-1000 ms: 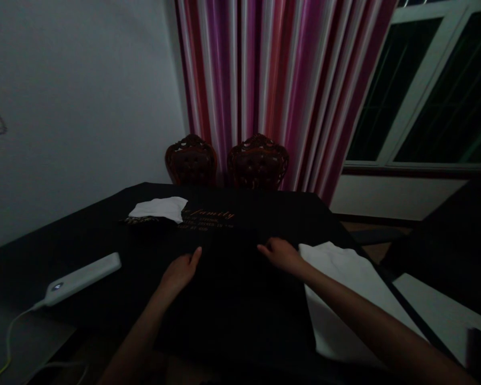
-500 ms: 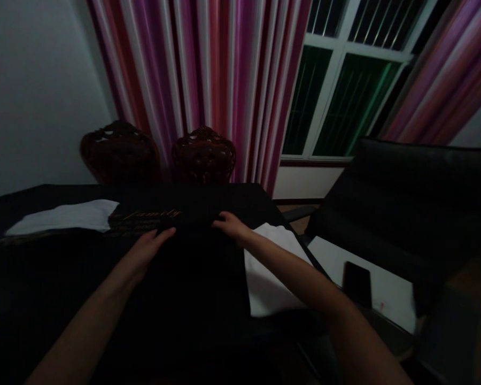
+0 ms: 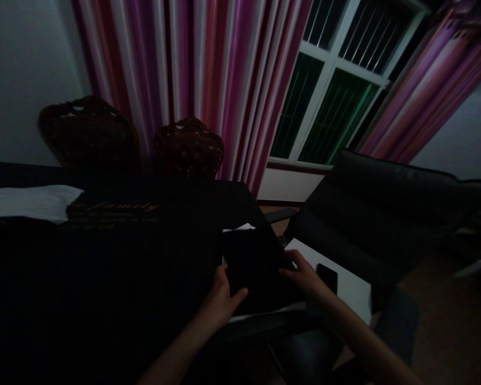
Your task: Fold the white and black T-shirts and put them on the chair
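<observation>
A black folded cloth (image 3: 258, 267) lies over a white cloth (image 3: 279, 310) at the right end of the table. Only strips of the white one show along the far, left and near sides. My left hand (image 3: 223, 297) is at the black cloth's left edge, its thumb on top and part of its fingers hidden. On the opposite edge my right hand (image 3: 302, 271) pinches the cloth between thumb and fingers. The dimness hides the black cloth's exact outline. Another white cloth (image 3: 32, 202) lies spread at the far left.
The table wears a black cover (image 3: 116, 195) with gold lettering. Two carved chairs (image 3: 188, 149) stand behind it. To the right are a black padded seat (image 3: 356, 219) and a white surface (image 3: 353, 286) bearing a dark, phone-like object (image 3: 327, 278).
Both hands have moved right and nearer, from mid-table onto the white cloth. The black cloth now covers most of that white cloth. The view has turned to the right.
</observation>
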The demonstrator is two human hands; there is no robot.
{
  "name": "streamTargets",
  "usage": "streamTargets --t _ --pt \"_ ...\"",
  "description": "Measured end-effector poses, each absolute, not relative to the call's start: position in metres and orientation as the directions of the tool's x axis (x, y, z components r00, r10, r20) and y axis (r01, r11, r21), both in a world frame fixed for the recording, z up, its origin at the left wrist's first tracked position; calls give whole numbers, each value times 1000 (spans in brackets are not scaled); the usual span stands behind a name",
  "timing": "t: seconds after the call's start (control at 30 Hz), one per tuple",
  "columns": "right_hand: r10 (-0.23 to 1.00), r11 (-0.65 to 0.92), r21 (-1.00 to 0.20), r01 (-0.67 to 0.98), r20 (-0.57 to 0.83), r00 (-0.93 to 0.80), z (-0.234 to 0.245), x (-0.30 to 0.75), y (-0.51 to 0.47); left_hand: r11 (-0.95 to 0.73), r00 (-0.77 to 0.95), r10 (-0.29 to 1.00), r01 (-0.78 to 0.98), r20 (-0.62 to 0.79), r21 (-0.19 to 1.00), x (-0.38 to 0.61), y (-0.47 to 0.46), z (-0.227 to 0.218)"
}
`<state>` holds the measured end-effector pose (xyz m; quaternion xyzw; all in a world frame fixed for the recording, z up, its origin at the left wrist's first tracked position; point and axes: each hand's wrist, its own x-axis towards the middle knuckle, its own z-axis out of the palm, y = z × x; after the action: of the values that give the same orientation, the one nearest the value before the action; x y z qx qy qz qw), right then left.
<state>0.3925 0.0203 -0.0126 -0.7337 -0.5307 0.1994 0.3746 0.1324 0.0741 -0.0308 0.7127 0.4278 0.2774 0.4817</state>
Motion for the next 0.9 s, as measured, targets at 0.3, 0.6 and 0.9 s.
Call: streamTargets --t 0.3,0.6,0.9 --pt "926 -49 -201 978 358 119 4 362 35 -630 554 769 572 319 525 125 69 14" --pt "934 -21 -381 924 322 154 -51 361 21 -655 627 751 673 205 343 146 58 -71" --pt "250 -877 -298 376 385 888 -117 510 -43 -745 626 655 629 423 222 151 68 -91"
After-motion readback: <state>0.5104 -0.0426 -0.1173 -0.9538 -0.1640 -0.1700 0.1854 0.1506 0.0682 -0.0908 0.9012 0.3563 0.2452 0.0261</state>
